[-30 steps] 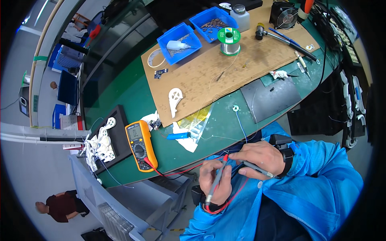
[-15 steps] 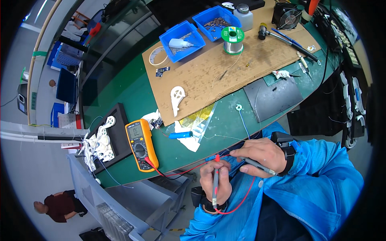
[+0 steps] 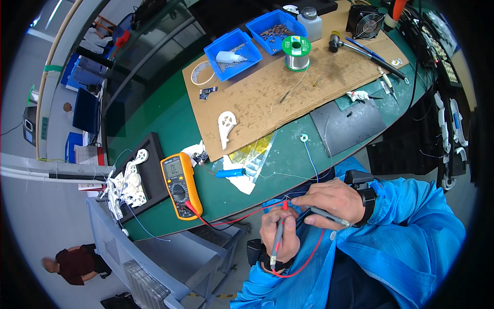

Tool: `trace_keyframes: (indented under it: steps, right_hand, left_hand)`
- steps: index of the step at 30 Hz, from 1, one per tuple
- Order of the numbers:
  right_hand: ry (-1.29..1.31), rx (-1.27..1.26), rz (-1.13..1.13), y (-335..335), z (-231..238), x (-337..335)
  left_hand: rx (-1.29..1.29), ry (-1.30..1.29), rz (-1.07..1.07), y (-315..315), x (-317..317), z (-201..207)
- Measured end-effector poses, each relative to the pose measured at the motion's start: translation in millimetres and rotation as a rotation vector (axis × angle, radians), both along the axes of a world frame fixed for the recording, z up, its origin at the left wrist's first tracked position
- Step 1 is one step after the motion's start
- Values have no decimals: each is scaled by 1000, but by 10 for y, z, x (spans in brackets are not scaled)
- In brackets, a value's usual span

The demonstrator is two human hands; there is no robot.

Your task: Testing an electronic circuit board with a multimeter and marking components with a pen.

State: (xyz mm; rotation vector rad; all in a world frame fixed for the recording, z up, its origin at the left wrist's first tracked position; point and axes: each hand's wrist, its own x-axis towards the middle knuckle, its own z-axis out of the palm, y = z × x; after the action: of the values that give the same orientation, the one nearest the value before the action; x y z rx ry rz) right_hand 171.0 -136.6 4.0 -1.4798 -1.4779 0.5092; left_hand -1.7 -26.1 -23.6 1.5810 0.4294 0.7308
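Observation:
My left hand (image 3: 279, 238) is closed round a grey-and-red multimeter probe (image 3: 278, 238), whose red tip end points up toward my right fingers. In my right hand (image 3: 333, 202) lies a dark grey probe (image 3: 330, 215), slanting down to the right. The fingertips of both hands nearly meet just off the table's front edge, by thin wires; the exact contact there is too small to make out. A red lead (image 3: 315, 252) loops below my left wrist. On the table stands the orange multimeter (image 3: 181, 186), its leads plugged in at the lower end.
A blue cylindrical cell (image 3: 230, 173) lies wired near a small circuit board (image 3: 199, 156). A round white piece (image 3: 304, 138) trails a blue wire. On the cardboard (image 3: 247, 108) stand a solder spool (image 3: 297, 53) and blue bins (image 3: 234, 53). White parts (image 3: 128, 185) sit left.
My left hand and its probe have shifted slightly right and up, closer to my right fingers. My right hand has barely moved.

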Motion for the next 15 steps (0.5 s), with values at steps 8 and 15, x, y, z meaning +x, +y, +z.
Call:
trace_keyframes:
  steps: [8, 15]
  right_hand:
    - [-7, 2, 1, -36, 52, -6]
    - [-17, 53, -9, -23, -33, 17]
  left_hand:
    - [13, 14, 25, -42, 40, -26]
    - [-23, 2, 35, -47, 59, -4]
